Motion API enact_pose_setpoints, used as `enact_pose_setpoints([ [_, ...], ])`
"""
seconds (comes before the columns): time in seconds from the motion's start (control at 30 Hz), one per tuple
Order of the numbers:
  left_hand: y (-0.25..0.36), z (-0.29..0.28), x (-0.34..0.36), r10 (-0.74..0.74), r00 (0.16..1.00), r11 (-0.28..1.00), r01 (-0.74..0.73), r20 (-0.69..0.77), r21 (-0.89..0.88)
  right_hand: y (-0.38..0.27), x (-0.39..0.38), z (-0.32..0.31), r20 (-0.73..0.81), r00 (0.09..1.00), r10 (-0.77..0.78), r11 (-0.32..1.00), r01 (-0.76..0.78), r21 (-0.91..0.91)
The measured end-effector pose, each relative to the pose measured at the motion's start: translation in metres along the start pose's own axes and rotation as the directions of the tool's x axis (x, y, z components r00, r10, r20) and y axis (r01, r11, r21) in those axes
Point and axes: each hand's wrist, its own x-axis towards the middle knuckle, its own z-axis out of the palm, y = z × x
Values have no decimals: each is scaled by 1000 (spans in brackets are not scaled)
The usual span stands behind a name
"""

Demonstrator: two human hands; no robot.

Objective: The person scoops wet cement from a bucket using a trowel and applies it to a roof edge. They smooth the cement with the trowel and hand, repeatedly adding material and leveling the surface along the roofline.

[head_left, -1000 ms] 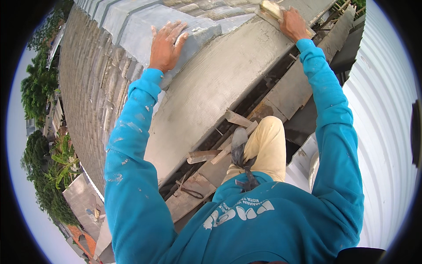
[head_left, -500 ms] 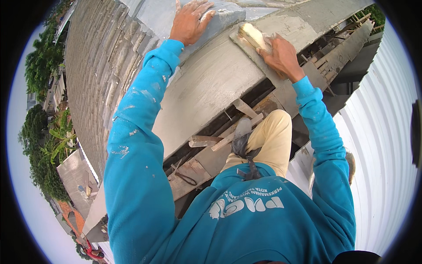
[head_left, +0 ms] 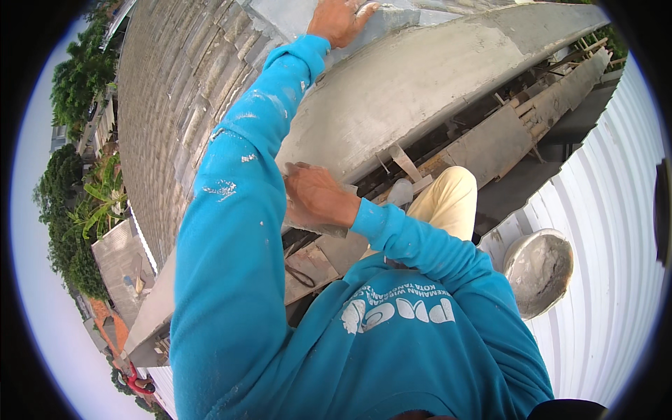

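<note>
At the top of the head view, my left hand [head_left: 340, 22] lies open on a grey sheet [head_left: 399, 17] at the roof's edge, its thumb out and its fingertips cut off by the picture's rim. My right hand [head_left: 318, 196] is closed on a plastering float [head_left: 318, 227], of which only a strip shows below the hand; my left sleeve and the hand hide the rest. The float is against the near left part of a smooth, grey cement-rendered slab [head_left: 392, 98]. Several white splashes mark my left blue sleeve.
A bucket of grey mortar [head_left: 537, 273] stands to my right on white corrugated roofing [head_left: 602, 231]. Ridged roof tiles [head_left: 182, 105] rise on the left. Planks and boards [head_left: 490, 140] run along a dark gap beneath the slab. A person in red [head_left: 138, 381] is far off at lower left.
My right hand has swept the float from the slab's upper right to its near left, passing behind my left arm. The mortar bucket has come into sight. My left hand stays on the sheet.
</note>
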Motion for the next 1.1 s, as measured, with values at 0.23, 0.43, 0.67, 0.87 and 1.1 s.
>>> enact_pose_setpoints([
  [0.23,-4,2,-6,-29,1000,999,30,-2,23,49,-26,-105,-196,980,10,934,-79,-348],
  [0.43,0,0,-1,-35,999,999,35,-17,25,99,-35,-130,-435,872,225,810,-416,-413],
  [0.67,0,-6,1,-30,999,999,30,-17,32,30,-8,-26,-235,966,109,927,-184,-328],
  [0.87,0,-11,-7,-53,998,998,53,-16,24,83,-12,-82,-334,934,128,826,-287,-485],
  [1.1,11,-13,0,-46,999,999,46,-18,3,190,-44,-223,-599,801,-20,491,-514,-704],
])
